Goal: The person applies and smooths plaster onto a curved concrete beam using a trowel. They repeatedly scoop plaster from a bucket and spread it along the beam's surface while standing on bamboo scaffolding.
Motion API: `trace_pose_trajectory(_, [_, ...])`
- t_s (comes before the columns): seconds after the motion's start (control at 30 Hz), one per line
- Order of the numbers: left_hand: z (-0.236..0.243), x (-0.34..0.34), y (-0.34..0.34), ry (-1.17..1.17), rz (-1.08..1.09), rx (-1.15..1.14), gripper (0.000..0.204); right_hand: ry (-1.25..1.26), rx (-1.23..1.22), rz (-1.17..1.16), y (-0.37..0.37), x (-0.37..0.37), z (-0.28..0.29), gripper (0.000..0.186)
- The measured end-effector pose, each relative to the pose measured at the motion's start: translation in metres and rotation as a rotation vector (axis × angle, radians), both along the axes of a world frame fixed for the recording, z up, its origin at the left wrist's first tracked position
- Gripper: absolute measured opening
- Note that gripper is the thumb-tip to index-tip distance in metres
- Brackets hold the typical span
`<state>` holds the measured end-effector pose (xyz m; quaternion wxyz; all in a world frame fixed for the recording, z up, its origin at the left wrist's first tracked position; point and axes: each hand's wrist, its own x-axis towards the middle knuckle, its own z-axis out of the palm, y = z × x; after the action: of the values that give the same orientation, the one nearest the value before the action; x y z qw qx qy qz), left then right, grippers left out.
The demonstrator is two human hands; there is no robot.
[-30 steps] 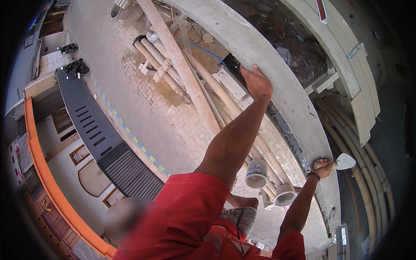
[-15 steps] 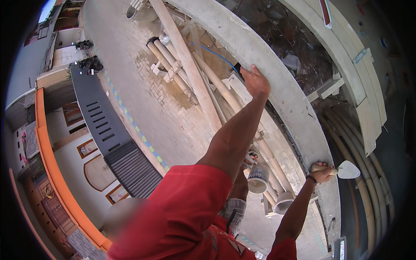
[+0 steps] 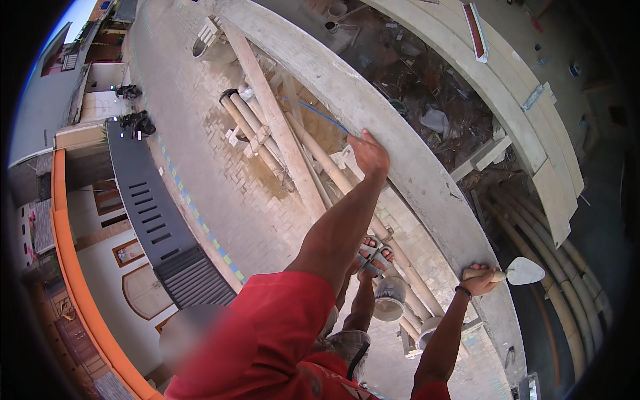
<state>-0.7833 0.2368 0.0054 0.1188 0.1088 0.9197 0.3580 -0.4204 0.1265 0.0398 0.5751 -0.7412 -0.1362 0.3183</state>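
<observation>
My left hand (image 3: 370, 155) grips the outer edge of a long, curving concrete beam (image 3: 433, 200), its fingers partly hidden. Lower right, my right hand (image 3: 479, 281) holds the wooden handle of a trowel (image 3: 525, 271) across the same beam, with the pale blade sticking out past its right side. Below me, my sandalled feet (image 3: 372, 257) are on or beside bamboo poles (image 3: 410, 270) of the scaffold. A grey bucket (image 3: 389, 300) hangs or stands just under them, with another container (image 3: 427, 331) beside it, partly behind my right arm.
A wooden plank (image 3: 267, 100) crosses more bamboo poles (image 3: 250, 130) over a paved street (image 3: 200, 200). A dark gate (image 3: 150, 213) and parked motorbikes (image 3: 140, 125) are at left. Right of the beam are a debris-strewn cavity (image 3: 427, 87), curved boards (image 3: 560, 193) and more bamboo (image 3: 560, 293).
The beam and both hands appear lower and further left in the picture. My feet in sandals have come into view on the poles. My hands keep their holds.
</observation>
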Motion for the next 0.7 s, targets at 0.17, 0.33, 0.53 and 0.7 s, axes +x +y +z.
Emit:
trace_pose_trajectory(0.17, [-0.009, -0.005, -0.003, -0.078, -0.016, 0.058, 0.044, -0.035, -0.018, 0.005, 0.000, 0.007, -0.006, 0.025])
trace_pose_trajectory(0.33, [0.001, 0.004, -0.018, 0.167, -0.196, 0.022, 0.062, -0.088, 0.021, 0.004, 0.006, 0.007, -0.007, 0.026])
trace_pose_trajectory(0.53, [0.033, 0.064, -0.010, 0.338, -1.001, -0.057, 0.060, -0.081, -0.004, 0.076, 0.005, 0.022, -0.013, 0.029])
trace_pose_trajectory(0.7, [0.023, 0.073, 0.003, 0.318, -1.106, -0.174, 0.057, 0.025, -0.136, 0.522, 0.030, 0.031, 0.027, 0.033])
